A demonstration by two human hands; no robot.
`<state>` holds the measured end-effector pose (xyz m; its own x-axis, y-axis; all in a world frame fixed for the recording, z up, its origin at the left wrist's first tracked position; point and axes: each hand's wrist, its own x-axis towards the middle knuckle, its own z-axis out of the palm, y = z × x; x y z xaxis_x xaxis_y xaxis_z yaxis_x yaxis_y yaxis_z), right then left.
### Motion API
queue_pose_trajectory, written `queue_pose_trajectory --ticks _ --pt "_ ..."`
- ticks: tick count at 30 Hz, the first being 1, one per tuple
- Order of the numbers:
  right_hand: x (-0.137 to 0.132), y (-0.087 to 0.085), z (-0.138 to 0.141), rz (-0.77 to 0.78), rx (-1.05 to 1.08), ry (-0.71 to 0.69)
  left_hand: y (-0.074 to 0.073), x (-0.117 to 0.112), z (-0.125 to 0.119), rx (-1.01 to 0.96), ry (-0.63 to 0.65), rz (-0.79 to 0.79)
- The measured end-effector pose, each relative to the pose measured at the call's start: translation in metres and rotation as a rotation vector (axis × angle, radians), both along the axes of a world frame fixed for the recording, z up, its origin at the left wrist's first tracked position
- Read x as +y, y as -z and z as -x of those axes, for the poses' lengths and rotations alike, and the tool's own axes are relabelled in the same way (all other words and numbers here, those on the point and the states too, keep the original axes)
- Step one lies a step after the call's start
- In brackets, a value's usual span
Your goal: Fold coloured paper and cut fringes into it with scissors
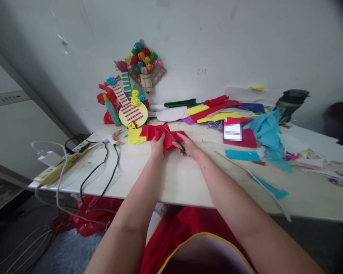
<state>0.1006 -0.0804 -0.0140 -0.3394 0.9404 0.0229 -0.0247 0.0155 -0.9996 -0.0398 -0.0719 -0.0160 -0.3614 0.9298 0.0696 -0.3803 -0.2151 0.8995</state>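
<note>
The red sheet (148, 132) is on the table, near the middle, right in front of the person. The left hand (157, 146) pinches it from the near side, and the red stuff bunches up by the thumb. The right hand (190, 146) holds the scissors (182, 147) by their dark handles, with the blades pointing up and to the left over the red sheet. I cannot tell if the blades are biting into it. The red sheet looks thin, light and soft (paper or cloth, I can't say which), so it should fold easily and may crease or rip if pulled hard. A good place to hold it is the bunched part, close to the cut but with fingers clear of the blades. The scissors look small and stiff — best held by the handle loops. A yellow sheet (135, 137) lies at the left end of the red one. The table (137, 179) is pale and looks smooth, so a thin sheet might slide on it. Off to the left sit a power strip (63, 167) and a loopy black cord (84, 173). To the right there is a messy heap — a blue crumpled sheet (267, 129), scraps and a dark bottle (293, 104). Bright flowers (144, 57) stand out against the plain wall (188, 34).
</note>
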Motion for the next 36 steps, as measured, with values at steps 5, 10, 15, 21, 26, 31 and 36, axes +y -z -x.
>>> queue_pose_trajectory --ticks 5,10,15,21,26,31,36 --pt "-0.009 -0.011 -0.003 0.028 -0.034 -0.022 0.002 0.001 0.000 0.003 0.019 0.003" --pt "-0.012 -0.016 -0.004 0.038 -0.052 -0.023 0.000 -0.002 -0.001 -0.016 0.033 -0.029" --pt "-0.012 -0.017 -0.003 0.043 -0.063 -0.027 -0.002 -0.005 -0.001 -0.019 0.065 -0.049" --pt "-0.012 -0.018 -0.002 0.048 -0.027 -0.023 -0.003 -0.006 0.000 -0.029 0.065 -0.026" --pt "-0.010 -0.015 -0.002 0.039 -0.015 -0.020 -0.002 -0.004 -0.001 -0.054 0.082 -0.042" --pt "-0.009 -0.014 -0.002 0.023 -0.026 -0.013 -0.004 -0.006 -0.004 -0.034 0.075 -0.046" --pt "-0.009 -0.013 -0.003 0.021 -0.015 -0.014 -0.004 -0.006 -0.004 -0.041 0.055 -0.050"
